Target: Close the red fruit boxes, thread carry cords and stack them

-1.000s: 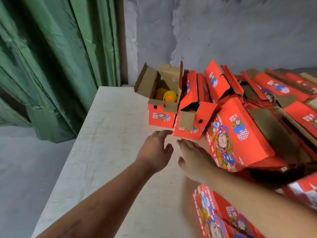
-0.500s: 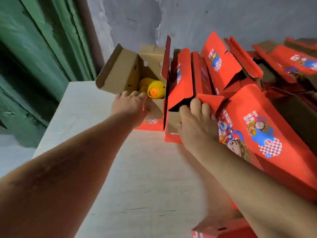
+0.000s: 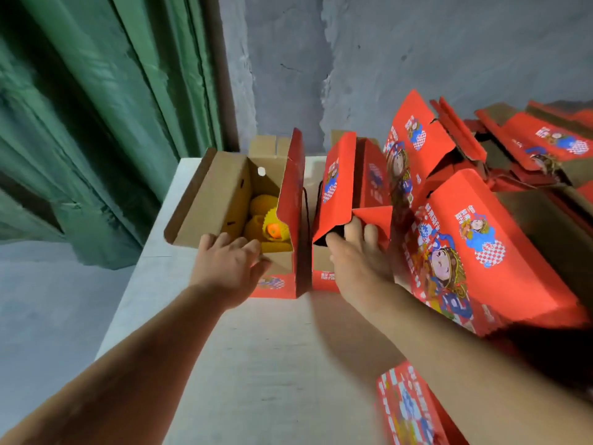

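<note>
Two red fruit boxes stand side by side at the far end of the white table (image 3: 256, 364). The left box (image 3: 290, 220) is open, its brown flap (image 3: 211, 200) folded out to the left, with orange fruit in yellow foam nets (image 3: 268, 223) inside. My left hand (image 3: 229, 268) grips its near end flap. The right box (image 3: 340, 194) has its red lid partly raised, and a dark carry cord (image 3: 306, 203) hangs between the two boxes. My right hand (image 3: 359, 255) holds that box's near end, fingers reaching under the lid.
A heap of red printed boxes (image 3: 462, 252) fills the right side, some open, some leaning. Another red box (image 3: 410, 409) lies near the bottom edge. A green curtain (image 3: 96, 123) hangs at left, a grey wall behind. The table's left edge drops to a grey floor.
Both hands reached forward from the table's middle and took hold of the near ends of the two boxes. The view has shifted closer to the boxes.
</note>
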`<state>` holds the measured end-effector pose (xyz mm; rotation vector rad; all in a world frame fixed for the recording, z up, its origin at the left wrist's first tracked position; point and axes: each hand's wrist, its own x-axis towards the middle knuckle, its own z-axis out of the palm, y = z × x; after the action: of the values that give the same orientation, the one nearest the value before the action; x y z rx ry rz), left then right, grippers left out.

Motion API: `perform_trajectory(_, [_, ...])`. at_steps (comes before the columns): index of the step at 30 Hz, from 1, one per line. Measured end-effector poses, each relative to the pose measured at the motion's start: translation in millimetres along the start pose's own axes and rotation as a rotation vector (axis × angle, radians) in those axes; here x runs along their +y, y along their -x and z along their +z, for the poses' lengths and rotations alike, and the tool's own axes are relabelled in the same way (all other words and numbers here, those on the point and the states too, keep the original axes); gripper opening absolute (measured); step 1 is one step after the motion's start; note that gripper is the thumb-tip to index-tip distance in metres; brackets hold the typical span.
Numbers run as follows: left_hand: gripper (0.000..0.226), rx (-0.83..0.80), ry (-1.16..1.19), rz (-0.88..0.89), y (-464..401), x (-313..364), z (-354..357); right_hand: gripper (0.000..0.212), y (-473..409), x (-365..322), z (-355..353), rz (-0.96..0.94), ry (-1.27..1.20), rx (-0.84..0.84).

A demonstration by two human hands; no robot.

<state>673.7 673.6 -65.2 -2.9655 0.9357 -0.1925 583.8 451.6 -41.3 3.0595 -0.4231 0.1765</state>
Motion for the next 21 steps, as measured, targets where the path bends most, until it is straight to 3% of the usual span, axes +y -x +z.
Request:
perform_trajectory(5, [0.051,-0.062,0.084,-0.038,127,-11,-24,0.017,108,-82,-23,-0.013,-0.092,0.046])
perform_trajectory(8, [0.048,0.021,0.194,-0.027,209,4,-31,0.030,190,-100,-28,0.037,-0.156,0.086])
perform_trajectory(16, [0.031,0.102,0.280,0.052,370,96,-37,0.021,345,-65,-35,0.108,-0.129,-0.079])
perform_trajectory(21, [0.036,0.109,0.259,0.073,420,151,-54,0.043,414,-21,-35,0.113,-0.309,-0.117])
